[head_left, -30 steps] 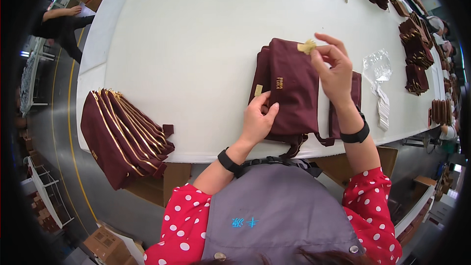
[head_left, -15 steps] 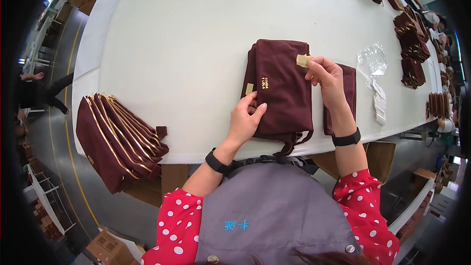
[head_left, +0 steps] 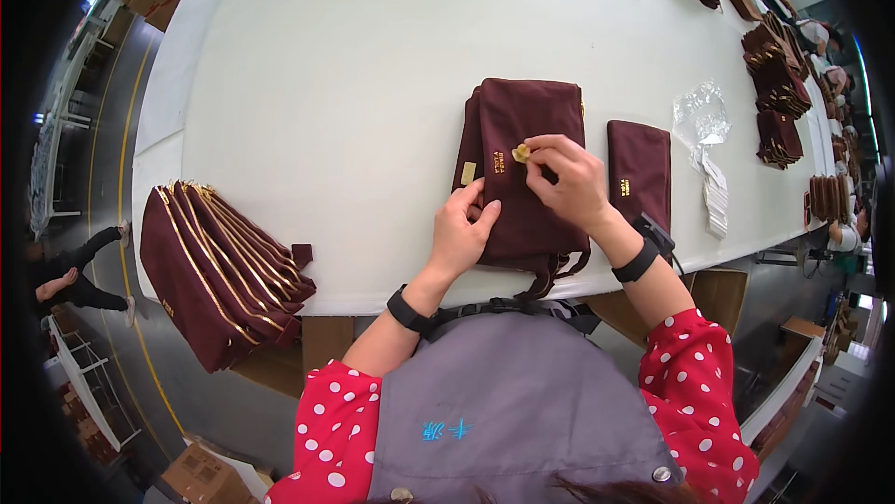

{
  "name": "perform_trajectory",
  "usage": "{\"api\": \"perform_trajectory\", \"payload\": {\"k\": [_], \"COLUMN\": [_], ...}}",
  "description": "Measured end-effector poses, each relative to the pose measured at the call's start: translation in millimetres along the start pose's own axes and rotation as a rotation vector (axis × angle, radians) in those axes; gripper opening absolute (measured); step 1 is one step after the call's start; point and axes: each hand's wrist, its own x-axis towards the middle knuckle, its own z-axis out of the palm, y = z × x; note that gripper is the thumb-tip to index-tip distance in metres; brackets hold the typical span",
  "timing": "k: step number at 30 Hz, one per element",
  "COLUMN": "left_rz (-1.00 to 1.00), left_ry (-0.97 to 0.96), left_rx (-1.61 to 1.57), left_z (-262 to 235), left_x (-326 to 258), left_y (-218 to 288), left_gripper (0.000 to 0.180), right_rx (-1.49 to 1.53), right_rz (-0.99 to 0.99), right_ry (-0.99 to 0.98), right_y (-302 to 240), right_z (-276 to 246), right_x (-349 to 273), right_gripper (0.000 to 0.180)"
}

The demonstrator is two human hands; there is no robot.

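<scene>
A maroon pouch [head_left: 541, 215] with gold lettering lies on top of another maroon pouch [head_left: 473, 136] on the table before me. My left hand [head_left: 463, 229] grips the upper pouch's left edge, thumb on its face and fingers partly hidden beneath. Between the thumb and fingertips of my right hand [head_left: 569, 178] is a small crumpled yellowish piece [head_left: 521, 152], like tape, held just at the lettering. A similar flat yellowish patch [head_left: 469, 173] sits on the lower pouch. Right of my right hand lies a third maroon pouch [head_left: 640, 164], also with gold lettering.
Several gold-zipped maroon pouches [head_left: 219, 266] lean in a row at the table's left edge. To the right are a clear plastic bag [head_left: 701, 114] and white tags [head_left: 714, 196]. More maroon stacks [head_left: 778, 84] line the far right. A person [head_left: 79, 271] is on the left walkway.
My right hand has moved left from the pouch's right edge to its lettering, and the yellowish piece now looks crumpled. More of the third pouch shows. The person at left has shifted.
</scene>
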Motion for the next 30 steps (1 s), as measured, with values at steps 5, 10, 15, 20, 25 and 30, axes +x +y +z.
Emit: {"api": "perform_trajectory", "payload": {"k": [5, 10, 15, 20, 25, 30], "left_rz": [0.086, 0.134, 0.014, -0.164, -0.142, -0.213], "left_ry": [-0.051, 0.045, 0.366, 0.214, 0.151, 0.094], "left_rx": [-0.144, 0.293, 0.118, -0.173, -0.297, -0.464], "left_z": [-7.9, -10.9, -28.1, -30.0, -31.3, -33.0], "left_x": [-2.6, -19.6, -4.8, -3.0, 2.5, -2.4], "left_y": [-22.7, 26.4, -5.1, -11.8, -16.3, 7.3], "left_gripper": [0.040, 0.036, 0.024, 0.019, 0.018, 0.016], "right_rx": [0.295, 0.320, 0.103, 0.062, -0.018, -0.042], "right_rz": [0.299, 0.180, -0.067, -0.037, -0.116, -0.204], "right_ry": [0.175, 0.029, -0.180, -0.150, -0.089, -0.165], "right_y": [-9.8, -38.1, -42.0, -39.3, -40.3, -48.1], "right_z": [-22.9, 2.2, 33.7, 38.8, 38.4, 26.9], "right_x": [23.6, 26.3, 28.5, 23.4, 15.9, 18.8], "right_gripper": [0.002, 0.005, 0.004, 0.005, 0.005, 0.004]}}
